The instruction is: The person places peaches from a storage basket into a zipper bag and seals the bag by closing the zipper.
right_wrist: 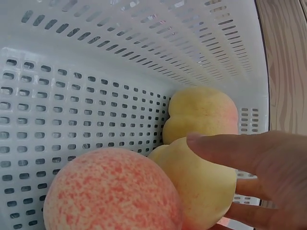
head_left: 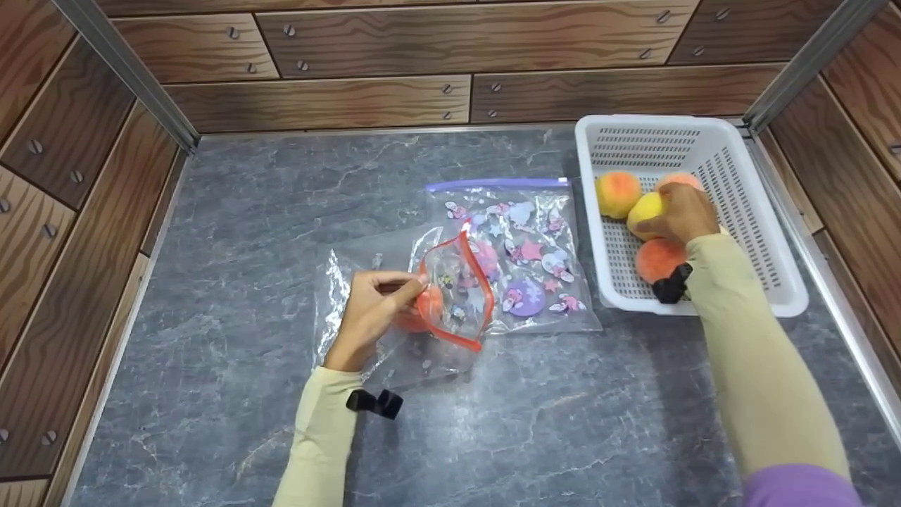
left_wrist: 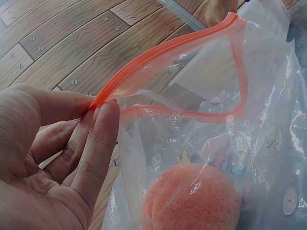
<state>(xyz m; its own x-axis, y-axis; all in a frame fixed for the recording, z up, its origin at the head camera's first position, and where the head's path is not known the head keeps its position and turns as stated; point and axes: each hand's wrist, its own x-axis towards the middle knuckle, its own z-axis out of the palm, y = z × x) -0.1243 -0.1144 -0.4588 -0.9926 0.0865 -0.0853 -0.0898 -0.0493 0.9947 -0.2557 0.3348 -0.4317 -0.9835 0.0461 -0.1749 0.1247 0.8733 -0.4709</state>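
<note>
My left hand (head_left: 376, 310) pinches the red rim of a clear zip bag (left_wrist: 177, 115), whose mouth gapes toward the right. Inside that bag is a pinkish-orange peach (left_wrist: 192, 199). Over in the white basket (head_left: 588, 211), my right hand (head_left: 681, 211) grips a yellow peach (right_wrist: 196, 184), thumb on one side and fingers on the other. Around it in the basket lie a red-speckled peach (right_wrist: 112, 191), a yellow-orange peach (head_left: 619, 193) against the wall, and a pink one (head_left: 679, 182) partly hidden behind the hand.
A second zip bag (head_left: 524, 257), with a purple zip and printed cartoon figures, lies flat between the red-rimmed bag and the basket. The grey marbled tabletop (head_left: 246, 190) is bounded by wood-patterned walls (head_left: 366, 42) at the back and both sides.
</note>
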